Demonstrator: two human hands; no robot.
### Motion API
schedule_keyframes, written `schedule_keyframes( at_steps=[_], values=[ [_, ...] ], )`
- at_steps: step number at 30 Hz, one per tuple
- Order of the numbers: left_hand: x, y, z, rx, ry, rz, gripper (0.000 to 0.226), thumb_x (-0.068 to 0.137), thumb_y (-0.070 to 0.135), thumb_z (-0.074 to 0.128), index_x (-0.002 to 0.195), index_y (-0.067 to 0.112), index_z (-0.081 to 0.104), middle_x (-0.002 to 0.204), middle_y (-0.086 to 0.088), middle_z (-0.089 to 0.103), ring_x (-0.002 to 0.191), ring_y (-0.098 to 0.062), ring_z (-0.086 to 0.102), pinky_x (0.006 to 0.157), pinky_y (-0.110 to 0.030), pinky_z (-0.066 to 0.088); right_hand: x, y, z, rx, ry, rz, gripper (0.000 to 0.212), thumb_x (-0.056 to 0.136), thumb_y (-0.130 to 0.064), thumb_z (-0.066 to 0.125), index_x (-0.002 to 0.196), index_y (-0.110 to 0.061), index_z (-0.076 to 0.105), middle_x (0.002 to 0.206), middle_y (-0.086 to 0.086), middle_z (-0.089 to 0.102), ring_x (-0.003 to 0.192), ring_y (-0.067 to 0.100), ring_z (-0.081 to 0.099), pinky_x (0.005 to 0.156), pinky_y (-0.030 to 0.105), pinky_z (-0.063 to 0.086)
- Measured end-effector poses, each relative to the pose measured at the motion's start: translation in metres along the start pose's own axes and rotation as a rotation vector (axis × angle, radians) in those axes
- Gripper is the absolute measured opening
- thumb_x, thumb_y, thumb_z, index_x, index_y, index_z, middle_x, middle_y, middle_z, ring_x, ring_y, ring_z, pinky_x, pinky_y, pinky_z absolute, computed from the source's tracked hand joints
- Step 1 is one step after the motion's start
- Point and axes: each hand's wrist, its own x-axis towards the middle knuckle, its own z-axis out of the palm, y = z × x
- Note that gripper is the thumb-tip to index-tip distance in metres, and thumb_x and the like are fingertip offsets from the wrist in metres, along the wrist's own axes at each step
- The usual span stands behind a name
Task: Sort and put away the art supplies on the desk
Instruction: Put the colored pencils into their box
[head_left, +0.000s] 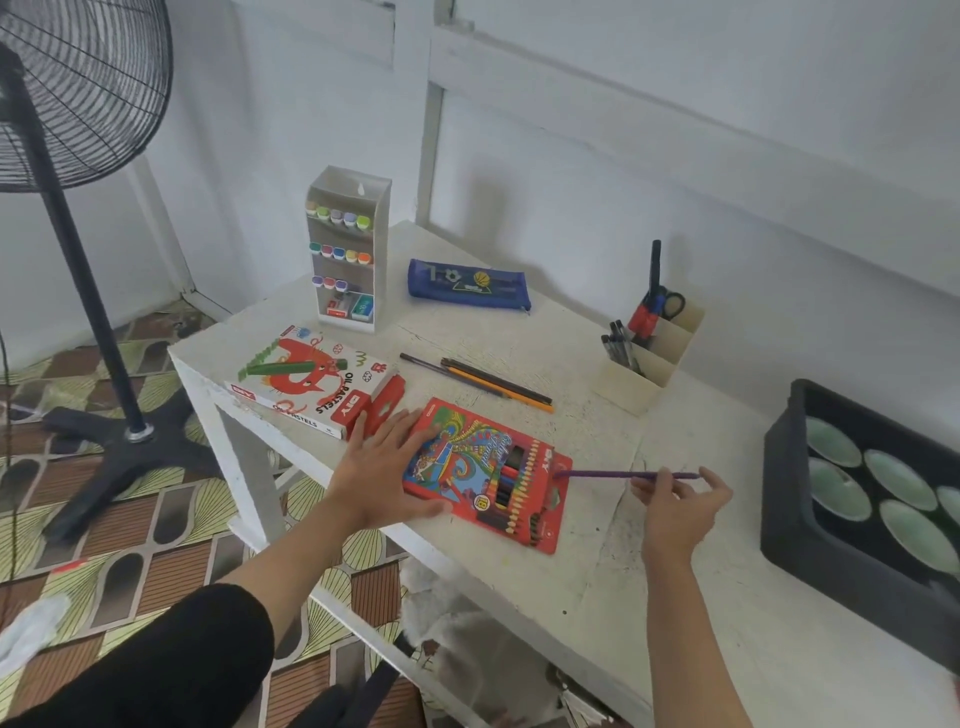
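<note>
Purple pencil (613, 474), pinched between thumb and fingers of my right hand (680, 501), points left, its tip at the right end of the red coloured-pencil box (467, 467) on the white desk (597, 571). My left hand (382, 473), fingers straight, presses the box's left edge. Farther left, the pastel box (311, 384) reads "OIL PASTELS" and "DIY".

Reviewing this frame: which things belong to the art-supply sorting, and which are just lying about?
Job: purple pencil pinched in right hand; coloured-pencil box under left hand; loose pencils; oil pastels box; marker rack; pencil case; pen holder.
Lying about: standing fan; black tray of green dishes.
</note>
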Motion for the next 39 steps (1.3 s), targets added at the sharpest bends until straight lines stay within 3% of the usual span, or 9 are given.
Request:
schedule_keyframes(
  at_steps=[4,9,14,20,24,26,30,36,39],
  values=[
    [0.0,0.0,-0.001,0.005,-0.021,-0.01,0.117,0.049,0.101,0.006,0.147,0.038,0.019,0.158,0.007,0.013,0.147,-0.013,0.004,0.115,-0.051,-0.014,-0.013,0.013,0.009,0.066,0.01,0.053,0.033,0.092,-0.001,0.056,0.116,-0.014,0.037,0.077,0.009,0.063,0.06,0.018,0.066,0.056,0.016,0.055],
    [0.001,0.0,-0.001,0.025,-0.039,-0.012,0.12,0.047,0.101,0.001,0.148,0.038,0.016,0.158,0.006,0.011,0.147,-0.014,0.004,0.115,-0.05,-0.015,-0.018,0.027,0.01,-0.093,-0.093,0.002,0.011,0.085,0.005,0.062,0.096,0.003,0.062,0.082,0.016,0.067,0.053,0.001,0.064,0.059,0.011,0.053],
    [0.001,-0.001,0.0,0.026,-0.029,-0.013,0.117,0.049,0.1,0.006,0.147,0.039,0.017,0.158,0.006,0.012,0.146,-0.014,0.007,0.114,-0.048,-0.016,-0.023,0.028,0.009,-0.381,-0.269,-0.14,0.011,0.08,-0.004,0.071,0.081,-0.014,0.07,0.085,0.005,0.067,0.076,0.013,0.06,0.079,0.03,0.051],
    [0.002,0.0,-0.002,0.051,-0.057,-0.021,0.119,0.046,0.101,0.001,0.147,0.039,0.013,0.159,0.007,0.006,0.147,-0.013,-0.002,0.114,-0.051,-0.016,-0.024,0.03,0.034,-0.65,-0.473,-0.257,0.005,0.079,-0.019,0.074,0.083,-0.021,0.074,0.093,-0.006,0.053,0.096,0.013,0.046,0.066,0.023,0.037],
    [0.003,0.001,-0.002,0.069,-0.047,-0.022,0.119,0.048,0.1,0.0,0.149,0.038,0.012,0.16,0.005,0.003,0.147,-0.014,-0.009,0.113,-0.05,-0.02,-0.022,0.029,0.049,-0.675,-0.508,-0.254,0.011,0.079,-0.016,0.074,0.077,-0.026,0.071,0.094,-0.005,0.05,0.101,0.015,0.045,0.075,0.027,0.04],
    [0.002,0.001,-0.001,0.084,-0.035,-0.022,0.118,0.05,0.1,0.0,0.149,0.037,0.013,0.16,0.005,0.003,0.147,-0.014,-0.009,0.113,-0.049,-0.02,-0.018,0.027,0.05,-0.697,-0.552,-0.232,0.013,0.078,-0.02,0.075,0.075,-0.03,0.068,0.092,-0.006,0.051,0.099,0.017,0.052,0.076,0.031,0.046],
    [0.002,0.0,0.002,0.068,-0.005,-0.024,0.112,0.056,0.098,0.009,0.149,0.037,0.017,0.16,0.004,0.008,0.145,-0.013,-0.008,0.113,-0.046,-0.02,0.005,0.013,0.05,-0.687,-0.698,-0.19,0.008,0.076,-0.015,0.077,0.084,-0.014,0.076,0.084,-0.005,0.061,0.086,0.013,0.058,0.078,0.029,0.047],
    [0.002,0.0,0.002,0.058,-0.043,-0.035,0.105,0.063,0.096,0.02,0.15,0.039,0.012,0.16,0.005,0.004,0.145,-0.013,-0.009,0.112,-0.042,-0.023,0.037,-0.007,0.085,-0.646,-0.813,-0.392,0.003,0.082,-0.019,0.071,0.084,-0.02,0.073,0.087,-0.003,0.069,0.085,0.012,0.062,0.066,0.018,0.041],
    [0.002,0.001,-0.001,0.065,-0.061,-0.037,0.102,0.065,0.093,0.021,0.151,0.038,0.012,0.159,0.007,-0.001,0.145,-0.014,-0.011,0.112,-0.041,-0.025,0.035,-0.012,0.126,-0.699,-0.942,-0.503,0.006,0.085,-0.021,0.068,0.09,-0.022,0.071,0.094,-0.004,0.065,0.087,0.012,0.059,0.072,0.025,0.046]
  ],
)
